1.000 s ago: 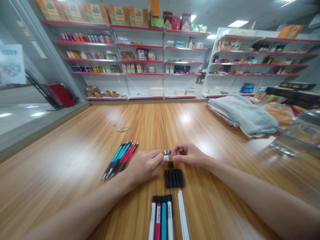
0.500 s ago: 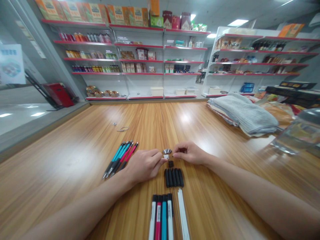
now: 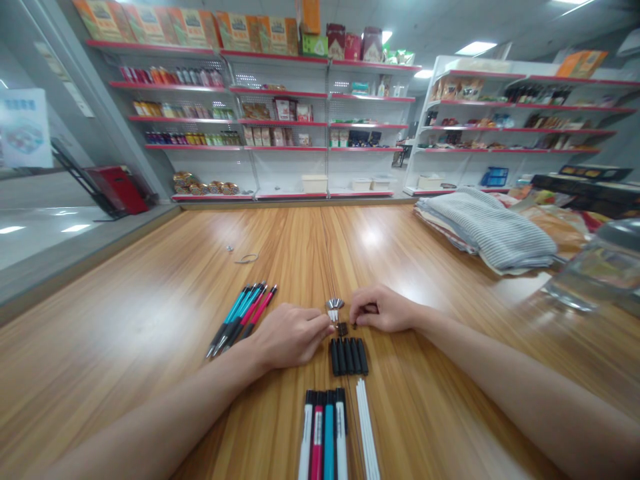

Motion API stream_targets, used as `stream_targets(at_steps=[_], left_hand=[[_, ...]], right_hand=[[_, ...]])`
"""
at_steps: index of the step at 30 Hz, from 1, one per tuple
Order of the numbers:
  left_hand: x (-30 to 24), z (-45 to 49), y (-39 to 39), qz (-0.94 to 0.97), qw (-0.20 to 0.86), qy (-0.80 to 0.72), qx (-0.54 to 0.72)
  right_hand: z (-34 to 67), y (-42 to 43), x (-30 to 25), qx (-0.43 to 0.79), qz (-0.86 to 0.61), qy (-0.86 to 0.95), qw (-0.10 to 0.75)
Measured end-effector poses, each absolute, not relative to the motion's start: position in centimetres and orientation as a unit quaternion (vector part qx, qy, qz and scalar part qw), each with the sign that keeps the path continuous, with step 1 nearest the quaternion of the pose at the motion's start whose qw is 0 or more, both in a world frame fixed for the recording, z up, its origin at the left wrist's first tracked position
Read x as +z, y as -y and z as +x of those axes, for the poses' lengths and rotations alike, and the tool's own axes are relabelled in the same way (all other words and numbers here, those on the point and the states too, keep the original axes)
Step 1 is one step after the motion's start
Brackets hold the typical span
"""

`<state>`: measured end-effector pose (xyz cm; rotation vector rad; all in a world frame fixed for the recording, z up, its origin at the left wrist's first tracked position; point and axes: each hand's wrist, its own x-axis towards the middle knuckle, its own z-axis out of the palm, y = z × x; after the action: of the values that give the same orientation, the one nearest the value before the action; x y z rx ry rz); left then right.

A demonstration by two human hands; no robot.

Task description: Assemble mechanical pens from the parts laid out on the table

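My left hand [image 3: 290, 337] sits at the middle of the wooden table, its fingertips closed on the white lower end of a small silver cone-shaped piece [image 3: 335, 305]. My right hand [image 3: 381, 310] lies just to the right with its fingers curled. Whether it pinches something tiny is hard to tell. Between the hands lies a small black part [image 3: 343, 329], with a row of black tubes [image 3: 347, 357] below it. Several teal and pink pens [image 3: 243, 317] lie left of my left hand. Several pens [image 3: 325, 433] and thin white rods [image 3: 367, 430] lie nearest me.
A thin metal loop [image 3: 246, 259] lies farther up the table. To the right are folded striped cloth [image 3: 487, 230] and a clear glass container [image 3: 595, 267]. White shelves with red edges [image 3: 250, 127] stand beyond the table's far edge.
My right hand has moved down and away from the silver piece, toward the small black part. My left hand has shifted only slightly.
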<state>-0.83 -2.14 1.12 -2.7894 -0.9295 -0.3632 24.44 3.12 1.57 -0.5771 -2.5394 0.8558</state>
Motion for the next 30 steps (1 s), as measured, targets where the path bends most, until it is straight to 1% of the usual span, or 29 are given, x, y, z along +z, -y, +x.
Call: stream_targets(at_steps=[4,10,30], left_hand=[[0.83,-0.98,1.96,-0.944,0.091,0.293,-0.123],[0.7,-0.99,1.96,-0.949,0.098,0.269,-0.135],[0.54,-0.95,1.82,-0.952,0.078,0.266,-0.13]], right_hand=[[24.36,-3.12,1.38,0.312,-0.212,0.904,0.199],[24.42,-3.08,1.09,0.342,-0.265,0.881,0.193],[24.09,-2.96,1.25,0.279,-0.274,0.901,0.189]])
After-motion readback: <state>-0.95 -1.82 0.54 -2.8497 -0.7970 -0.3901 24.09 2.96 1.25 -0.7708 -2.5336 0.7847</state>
